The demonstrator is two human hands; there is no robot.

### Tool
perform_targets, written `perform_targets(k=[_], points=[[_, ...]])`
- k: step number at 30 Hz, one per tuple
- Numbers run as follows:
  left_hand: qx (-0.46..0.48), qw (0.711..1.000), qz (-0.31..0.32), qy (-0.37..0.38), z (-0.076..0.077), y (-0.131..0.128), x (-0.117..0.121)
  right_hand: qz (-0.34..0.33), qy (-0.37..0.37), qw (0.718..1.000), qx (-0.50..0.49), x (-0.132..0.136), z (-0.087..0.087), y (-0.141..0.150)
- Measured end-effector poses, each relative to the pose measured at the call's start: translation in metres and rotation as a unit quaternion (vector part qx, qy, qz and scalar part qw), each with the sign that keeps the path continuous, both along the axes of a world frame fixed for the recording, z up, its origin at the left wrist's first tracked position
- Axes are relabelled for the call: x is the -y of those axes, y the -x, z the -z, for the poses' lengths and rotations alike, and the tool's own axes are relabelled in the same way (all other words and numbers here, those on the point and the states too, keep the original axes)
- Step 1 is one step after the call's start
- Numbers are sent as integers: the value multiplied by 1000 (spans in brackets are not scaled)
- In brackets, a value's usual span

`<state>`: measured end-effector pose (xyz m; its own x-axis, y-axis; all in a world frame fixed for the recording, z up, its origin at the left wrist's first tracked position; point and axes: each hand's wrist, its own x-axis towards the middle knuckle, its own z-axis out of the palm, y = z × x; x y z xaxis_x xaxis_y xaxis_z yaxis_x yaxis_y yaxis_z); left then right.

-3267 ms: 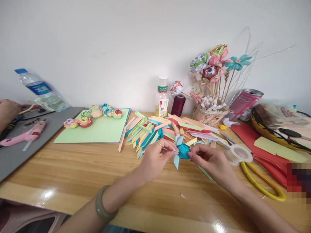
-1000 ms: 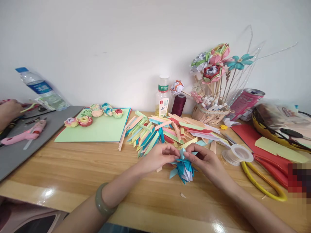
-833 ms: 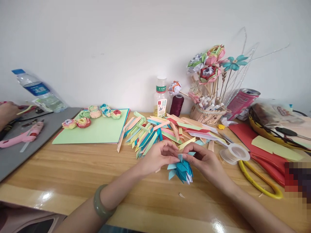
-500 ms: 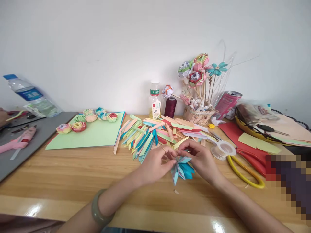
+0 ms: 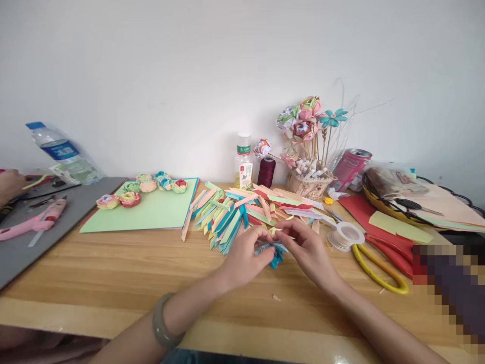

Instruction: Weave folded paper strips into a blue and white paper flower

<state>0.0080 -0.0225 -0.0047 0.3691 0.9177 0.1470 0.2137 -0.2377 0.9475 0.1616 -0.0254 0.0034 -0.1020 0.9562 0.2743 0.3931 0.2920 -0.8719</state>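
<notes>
Left hand [image 5: 244,255]: pinching blue paper flower [image 5: 278,257] between thumb and fingers. Right hand [image 5: 308,247]: fingers closing near the flower's right side; whether they are gripping it, cannot tell. Flower is hanging above near part of table [image 5: 151,273], just nearer than strips [image 5: 227,222]. Spool [image 5: 345,235] is lying right of right hand; pad [image 5: 140,215] is lying far left, bearing small flowers [image 5: 130,198].

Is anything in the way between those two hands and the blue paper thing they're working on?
Nothing visible. The left hand grips the folded blue paper, and the right hand is right beside it. The loose paper strips lie beyond, not between. Fingers hide part of the paper.
</notes>
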Motion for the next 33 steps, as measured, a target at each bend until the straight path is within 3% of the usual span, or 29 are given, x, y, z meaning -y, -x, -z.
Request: perform_targets(k=[3,5,8,12,15,19,23,33], points=[[24,999,-41,8,5,0,-6,-91,29,994,-54,5,0,2],[14,998,-65,-10,8,1,-10,-138,6,989,-48,8,0,4],[14,995,-100,-27,9,1,-13,-142,-101,981,83,11,-1,7],[-18,984,-164,-60,5,2,-12,-107,-206,936,264,15,-3,10],[-38,978,-176,-105,4,3,-12,-128,-168,945,249,15,-5,11],[-26,977,-178,-114,5,7,-17,-176,-59,975,125,12,-7,7],[19,984,-174,-29,4,11,-25,-187,24,981,45,8,-9,5],[70,989,-68,115,2,13,-28,-168,78,982,41,10,-13,5]])
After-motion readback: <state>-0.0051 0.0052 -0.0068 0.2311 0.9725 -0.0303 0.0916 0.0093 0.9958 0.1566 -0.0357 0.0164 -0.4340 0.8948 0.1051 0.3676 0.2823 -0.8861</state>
